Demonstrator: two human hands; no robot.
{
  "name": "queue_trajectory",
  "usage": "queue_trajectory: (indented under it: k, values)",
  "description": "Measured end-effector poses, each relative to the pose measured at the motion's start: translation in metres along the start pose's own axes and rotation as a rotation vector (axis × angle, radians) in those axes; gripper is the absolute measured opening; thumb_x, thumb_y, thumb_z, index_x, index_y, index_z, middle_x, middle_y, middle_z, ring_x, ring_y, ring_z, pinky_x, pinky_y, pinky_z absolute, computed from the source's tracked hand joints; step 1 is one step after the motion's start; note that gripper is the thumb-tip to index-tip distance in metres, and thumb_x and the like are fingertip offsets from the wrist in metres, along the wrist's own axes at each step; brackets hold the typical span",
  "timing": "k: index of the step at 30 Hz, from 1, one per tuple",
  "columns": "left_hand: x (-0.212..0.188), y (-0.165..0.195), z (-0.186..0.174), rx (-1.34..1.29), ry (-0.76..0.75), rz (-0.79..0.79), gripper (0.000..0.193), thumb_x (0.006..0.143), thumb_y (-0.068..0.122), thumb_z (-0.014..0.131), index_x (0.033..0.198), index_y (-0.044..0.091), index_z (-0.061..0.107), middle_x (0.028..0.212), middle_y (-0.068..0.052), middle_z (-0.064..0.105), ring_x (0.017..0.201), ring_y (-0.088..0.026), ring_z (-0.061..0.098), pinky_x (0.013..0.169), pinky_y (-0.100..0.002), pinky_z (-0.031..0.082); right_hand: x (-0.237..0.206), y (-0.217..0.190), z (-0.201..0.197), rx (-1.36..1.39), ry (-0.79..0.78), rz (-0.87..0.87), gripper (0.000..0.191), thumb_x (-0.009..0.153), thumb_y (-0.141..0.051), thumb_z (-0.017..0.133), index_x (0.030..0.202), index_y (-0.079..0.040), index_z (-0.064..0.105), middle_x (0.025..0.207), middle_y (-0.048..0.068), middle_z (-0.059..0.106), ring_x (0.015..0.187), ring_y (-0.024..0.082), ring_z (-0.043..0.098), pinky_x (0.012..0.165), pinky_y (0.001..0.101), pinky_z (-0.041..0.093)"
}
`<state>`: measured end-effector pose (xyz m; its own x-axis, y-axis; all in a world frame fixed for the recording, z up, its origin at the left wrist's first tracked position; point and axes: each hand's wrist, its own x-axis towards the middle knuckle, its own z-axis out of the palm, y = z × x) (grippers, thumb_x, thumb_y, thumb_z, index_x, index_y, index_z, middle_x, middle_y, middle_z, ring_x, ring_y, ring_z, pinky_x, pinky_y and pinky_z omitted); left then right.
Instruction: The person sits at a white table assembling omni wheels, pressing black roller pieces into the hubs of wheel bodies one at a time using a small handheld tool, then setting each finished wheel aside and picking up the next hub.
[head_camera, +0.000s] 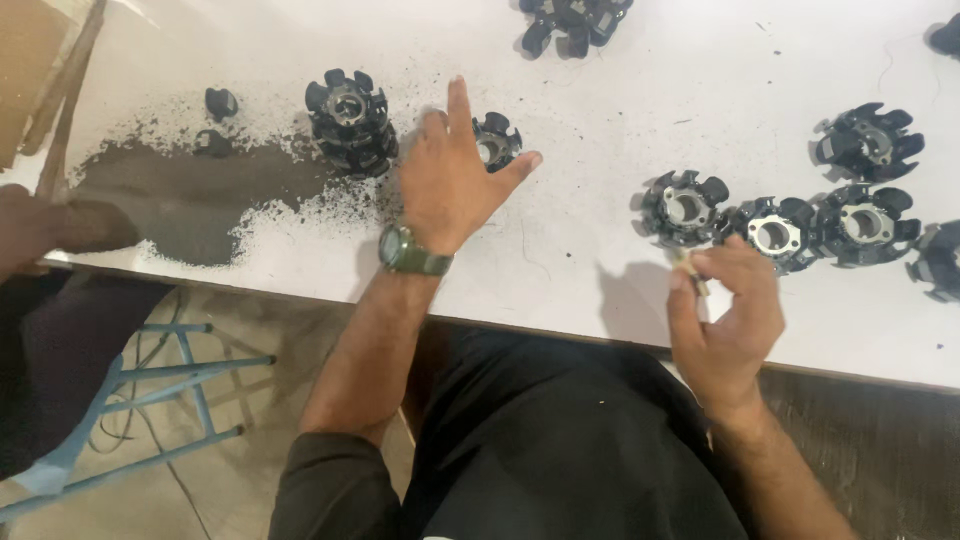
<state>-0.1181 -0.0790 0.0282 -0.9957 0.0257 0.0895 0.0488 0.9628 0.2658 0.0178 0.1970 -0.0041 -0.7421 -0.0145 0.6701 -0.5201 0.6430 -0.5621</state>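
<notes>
Your left hand (447, 180) is spread flat, fingers splayed, beside a small black toothed ring (496, 141) with a bright metal bore. Your right hand (728, 315) pinches a small pale stub (691, 272) at the fingertips, just below a row of similar rings (775, 234). A stack (350, 123) stands in dark gritty powder (190, 200) on the smooth white tabletop (590, 240), open between your hands.

My table (620, 90) is smooth, matt white laminate, dusted at my left with rough, dark grey powder (190, 200). The toothed rings (686, 208) look like matt black plastic around bare, dull-shining metal centres. My watch (410, 252) has a matt green strap, seemingly cloth.
</notes>
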Motion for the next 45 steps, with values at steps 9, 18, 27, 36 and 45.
queue_trajectory:
  k: [9,18,27,36,45]
  values:
    - [-0.078,0.047,0.016,-0.279,-0.222,0.343,0.109,0.070,0.054,0.089,0.150,0.003,0.034,0.130,-0.020,0.058,0.115,-0.032,0.056,0.101,-0.052,0.043,-0.022,0.010,-0.003,0.038,-0.026,0.147,0.024,0.097,-0.001,0.073,0.117,-0.004,0.060,0.107,0.013,0.068,0.101,0.027,0.069,0.115,0.0489,0.050]
    - [-0.111,0.052,0.010,-0.452,0.074,0.632,0.040,0.083,0.021,0.079,0.117,0.012,0.061,0.148,-0.018,0.050,0.146,-0.041,0.044,0.117,-0.052,0.041,-0.020,-0.002,0.004,0.121,-0.071,0.168,0.024,0.099,-0.001,0.072,0.119,-0.005,0.058,0.104,0.009,0.068,0.107,0.027,0.069,0.117,0.0499,0.048]
    - [-0.104,0.049,0.024,-0.522,-0.009,0.429,0.014,0.084,0.014,0.074,0.094,0.007,0.066,0.125,-0.010,0.066,0.114,-0.031,0.062,0.097,-0.045,0.050,-0.012,-0.019,0.023,0.045,-0.263,0.100,0.028,0.087,0.000,0.075,0.110,-0.008,0.062,0.099,0.005,0.069,0.096,0.027,0.067,0.117,0.0536,0.044]
    - [-0.110,0.048,0.029,-0.579,0.072,0.364,0.012,0.085,0.012,0.075,0.093,0.008,0.067,0.130,-0.010,0.064,0.122,-0.031,0.059,0.101,-0.044,0.050,-0.009,-0.025,0.029,-0.154,-0.277,0.008,0.030,0.084,-0.002,0.081,0.110,-0.009,0.066,0.093,0.006,0.065,0.094,0.026,0.064,0.118,0.0540,0.041]
    - [-0.110,0.048,0.030,-0.583,0.082,0.443,0.014,0.081,0.012,0.076,0.093,0.009,0.069,0.129,-0.011,0.062,0.125,-0.033,0.056,0.105,-0.047,0.046,0.001,-0.026,0.027,-0.106,-0.322,0.024,0.024,0.083,-0.003,0.079,0.104,-0.009,0.067,0.095,0.006,0.068,0.106,0.034,0.068,0.116,0.0535,0.042]
